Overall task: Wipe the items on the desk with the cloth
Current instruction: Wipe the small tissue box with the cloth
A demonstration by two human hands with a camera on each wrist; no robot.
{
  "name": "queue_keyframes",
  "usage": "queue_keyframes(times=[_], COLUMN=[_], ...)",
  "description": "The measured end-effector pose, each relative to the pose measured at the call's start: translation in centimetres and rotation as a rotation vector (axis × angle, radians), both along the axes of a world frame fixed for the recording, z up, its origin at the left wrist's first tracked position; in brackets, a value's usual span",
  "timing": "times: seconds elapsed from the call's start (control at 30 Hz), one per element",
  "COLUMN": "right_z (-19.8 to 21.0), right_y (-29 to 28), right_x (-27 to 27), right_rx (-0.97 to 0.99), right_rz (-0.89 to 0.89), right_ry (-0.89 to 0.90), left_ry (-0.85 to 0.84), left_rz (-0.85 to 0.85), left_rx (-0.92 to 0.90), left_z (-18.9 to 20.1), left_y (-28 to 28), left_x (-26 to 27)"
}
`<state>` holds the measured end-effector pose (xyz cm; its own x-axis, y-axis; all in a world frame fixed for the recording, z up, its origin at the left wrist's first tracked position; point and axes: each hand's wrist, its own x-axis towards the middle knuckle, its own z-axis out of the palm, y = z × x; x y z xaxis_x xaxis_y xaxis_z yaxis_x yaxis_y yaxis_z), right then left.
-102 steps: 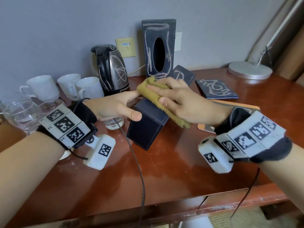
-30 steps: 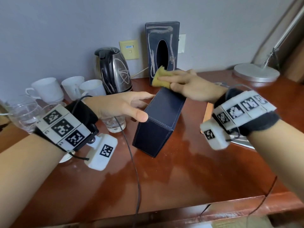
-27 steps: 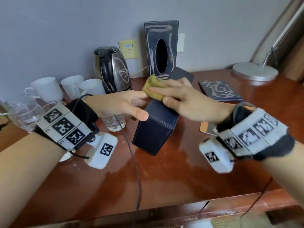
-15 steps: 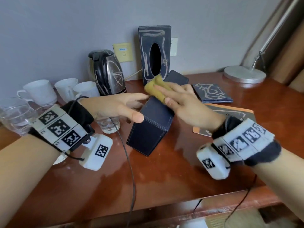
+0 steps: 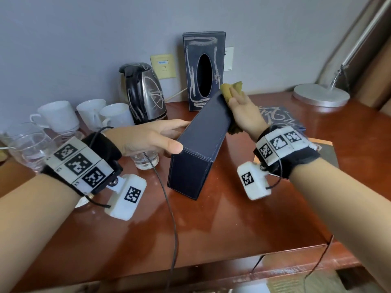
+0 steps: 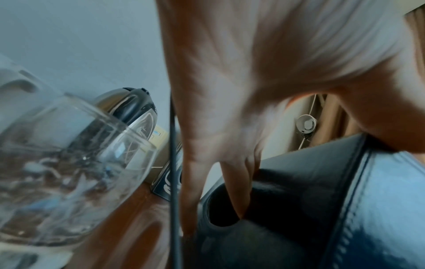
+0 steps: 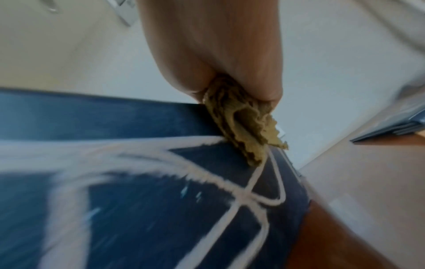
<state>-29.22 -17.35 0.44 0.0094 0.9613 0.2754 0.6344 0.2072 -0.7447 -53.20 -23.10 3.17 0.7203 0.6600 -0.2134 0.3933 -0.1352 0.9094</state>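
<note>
L hand gripped the dark box on desk, thumb on top, fingers in its oval opening. R hand clutched cloth against box's far right side; R fingertips hidden, wrist views blurred.

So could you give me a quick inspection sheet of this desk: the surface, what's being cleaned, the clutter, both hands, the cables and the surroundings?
Surface: glossy reddish-brown wooden desk, a few small crumbs.
Job's things: dark blue leather tissue box tilted on the desk; yellow-green cloth on its far end.
Clutter: steel electric kettle, three white ceramic cups, clear drinking glasses, upright chalk-marked tissue box, chalk-marked dark folder.
Hands: left hand grips the tilted box, a finger in its opening; right hand presses the cloth against it.
Cables: thin black cable crossing the desk.
Surroundings: grey wall, yellow wall socket, round lamp base.
</note>
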Motion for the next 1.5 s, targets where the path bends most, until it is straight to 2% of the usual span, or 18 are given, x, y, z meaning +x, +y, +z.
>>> queue_keyframes(times=[0.23, 0.37, 0.43, 0.57, 0.63, 0.83, 0.97, 1.07, 1.23, 1.43, 1.5], right_z=[-0.4, 0.1, 1.4, 4.3, 5.2, 7.1, 9.7, 11.5, 12.8, 11.9, 11.2], right_y=[-9.7, -12.0, -12.3, -11.8, -11.6, -11.3, -9.3, -7.7, -6.3, -6.9, -6.4], right_x=[-3.3, -3.0, -2.7, -2.0, -1.5, -0.6, 0.6, 1.4, 1.0, 0.1, -0.3], right_rx=[0.098, -0.01, -0.003, 0.088, 0.142, 0.321, 0.342, 0.281, 0.24, 0.49, 0.509], right_rz=[0.255, 0.345, 0.33, 0.259, 0.256, 0.17, 0.099, 0.097, 0.138, 0.095, 0.099], right_ry=[0.004, 0.072, 0.095, 0.295, 0.329, 0.102, -0.044, -0.071, -0.075, -0.06, -0.159], left_ry=[-0.252, -0.324, -0.34, -0.345, -0.367, -0.387, -0.318, -0.273, -0.413, -0.445, -0.423], left_rz=[0.143, 0.175, 0.244, 0.396, 0.462, 0.58, 0.516, 0.461, 0.5, 0.604, 0.621], left_rx=[-0.077, -0.068, -0.037, -0.006, -0.025, -0.009, 0.078, 0.077, -0.005, -0.106, -0.107], left_z=[-1.8, -1.5, -0.7, 1.9, 3.2, 6.0, 7.7, 8.1, 8.1, 9.1, 9.3], left_y=[0.1, -0.1, -0.3, -0.5, -0.4, 0.6, 1.0, 1.2, 2.6, 5.2, 6.0], left_x=[-0.7, -0.1, 0.8, 3.5, 4.6, 6.8, 7.9, 8.2, 8.0, 8.5, 9.0])
